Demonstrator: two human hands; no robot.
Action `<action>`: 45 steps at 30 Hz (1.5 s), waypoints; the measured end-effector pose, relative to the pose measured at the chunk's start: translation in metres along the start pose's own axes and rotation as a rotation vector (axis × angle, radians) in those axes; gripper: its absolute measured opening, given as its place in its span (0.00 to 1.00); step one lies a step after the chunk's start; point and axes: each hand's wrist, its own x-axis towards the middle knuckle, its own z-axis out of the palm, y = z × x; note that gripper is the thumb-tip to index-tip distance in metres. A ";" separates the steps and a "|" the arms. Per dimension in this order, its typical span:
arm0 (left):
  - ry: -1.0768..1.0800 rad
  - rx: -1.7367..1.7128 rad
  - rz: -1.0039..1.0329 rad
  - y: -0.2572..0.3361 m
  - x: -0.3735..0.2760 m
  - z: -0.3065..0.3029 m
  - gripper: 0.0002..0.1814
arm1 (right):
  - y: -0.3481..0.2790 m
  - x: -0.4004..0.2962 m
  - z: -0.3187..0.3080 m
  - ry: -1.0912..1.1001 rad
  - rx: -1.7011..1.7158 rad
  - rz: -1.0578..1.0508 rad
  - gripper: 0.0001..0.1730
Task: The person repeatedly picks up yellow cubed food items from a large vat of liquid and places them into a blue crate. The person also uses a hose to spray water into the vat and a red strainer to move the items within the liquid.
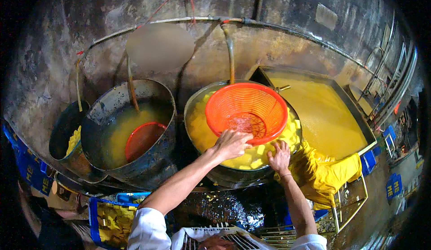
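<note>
An orange plastic colander point(246, 113) sits tilted in a large round metal vat point(192, 113) of yellow liquid, with some liquid in its bottom. My left hand point(234, 144) grips the colander's near rim. Just right of that rim is my right hand point(280, 155), fingers spread over the vat's near side; whether it touches anything cannot be told. Yellow blocks point(290, 130) lie crowded in the liquid around the colander's right and near sides.
A second metal vat point(168, 98) on the left holds cloudy liquid and a red basin point(144, 140). To the right are a rectangular tank point(320, 115) of yellow liquid and yellow cloth point(323, 179) over a metal frame. A blue crate point(96, 221) holds yellow pieces. Someone's arm point(65, 213) shows lower left.
</note>
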 end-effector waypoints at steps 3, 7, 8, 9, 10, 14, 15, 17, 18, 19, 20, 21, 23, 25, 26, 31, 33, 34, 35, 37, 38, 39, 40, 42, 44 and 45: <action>-0.173 0.044 -0.077 0.020 0.002 0.024 0.17 | 0.003 -0.003 -0.001 0.040 0.017 0.020 0.26; -0.141 0.113 -0.083 0.028 -0.010 0.066 0.18 | 0.004 -0.006 0.000 0.115 0.135 -0.027 0.26; -0.207 0.109 -0.165 0.030 -0.011 0.073 0.18 | 0.003 -0.006 -0.001 0.106 0.140 -0.037 0.26; -0.254 0.125 -0.219 0.038 -0.007 0.071 0.17 | 0.004 -0.008 -0.002 0.096 0.142 -0.037 0.26; -0.301 0.141 -0.273 0.047 -0.002 0.069 0.17 | 0.008 -0.008 -0.004 0.098 0.141 -0.060 0.25; -0.297 0.153 -0.391 0.048 -0.017 0.092 0.17 | 0.003 -0.009 -0.007 0.090 0.171 -0.082 0.25; -0.273 0.136 -0.381 0.054 -0.017 0.097 0.17 | 0.007 -0.010 -0.007 0.095 0.174 -0.077 0.24; -0.298 0.122 -0.457 0.057 -0.011 0.101 0.17 | 0.010 -0.011 -0.006 0.104 0.178 -0.064 0.24; -0.293 0.120 -0.486 0.059 -0.010 0.104 0.17 | 0.010 -0.009 -0.007 0.103 0.199 -0.079 0.23; -0.289 0.117 -0.514 0.063 -0.010 0.106 0.17 | 0.010 -0.010 -0.008 0.075 0.189 -0.061 0.24; -0.293 0.128 -0.512 0.063 -0.012 0.110 0.17 | 0.009 -0.012 -0.009 0.046 0.179 -0.043 0.24; -0.305 0.111 -0.531 0.066 -0.010 0.111 0.16 | 0.010 -0.012 -0.011 0.020 0.166 -0.033 0.25; -0.334 0.075 -0.569 0.071 -0.005 0.112 0.15 | 0.011 -0.015 -0.012 0.015 0.142 -0.017 0.25; -0.319 0.069 -0.605 0.068 -0.005 0.116 0.16 | 0.011 -0.012 -0.012 0.048 0.110 -0.020 0.24; -0.314 0.066 -0.624 0.067 -0.006 0.116 0.17 | 0.008 -0.014 -0.011 0.065 0.096 -0.016 0.25; -0.487 -0.008 -0.877 0.092 -0.002 0.093 0.28 | 0.003 -0.015 -0.002 0.069 0.064 -0.025 0.27; -0.174 0.251 -0.761 0.110 -0.027 0.103 0.36 | 0.001 -0.013 -0.003 0.055 0.037 -0.012 0.28; -0.077 0.265 -0.701 0.122 -0.043 0.096 0.39 | 0.002 -0.010 -0.002 0.039 0.015 -0.023 0.28; 0.017 0.267 -0.632 0.139 -0.057 0.089 0.41 | 0.009 -0.009 -0.001 0.023 -0.022 -0.027 0.29; 0.055 0.137 -0.582 0.178 -0.106 0.068 0.38 | 0.023 -0.005 -0.005 -0.095 -0.044 0.001 0.31; 0.081 0.031 -0.591 0.190 -0.154 0.063 0.38 | 0.014 -0.013 -0.008 -0.081 -0.089 0.011 0.32; 0.116 -0.073 -0.605 0.205 -0.210 0.062 0.37 | 0.002 -0.023 -0.015 -0.067 -0.132 0.012 0.33; 0.067 -0.400 -0.735 0.223 -0.270 0.050 0.38 | -0.013 -0.040 -0.029 -0.059 -0.080 -0.021 0.34; 0.114 -0.900 -0.849 0.245 -0.408 0.067 0.38 | 0.000 -0.058 -0.035 0.245 -0.055 -0.171 0.35; 0.469 -1.480 -1.226 0.318 -0.559 0.078 0.35 | -0.023 -0.093 -0.080 0.091 0.429 -0.107 0.27; 0.813 -1.736 -1.211 0.347 -0.642 0.109 0.36 | -0.019 -0.112 -0.080 -0.172 1.080 0.057 0.22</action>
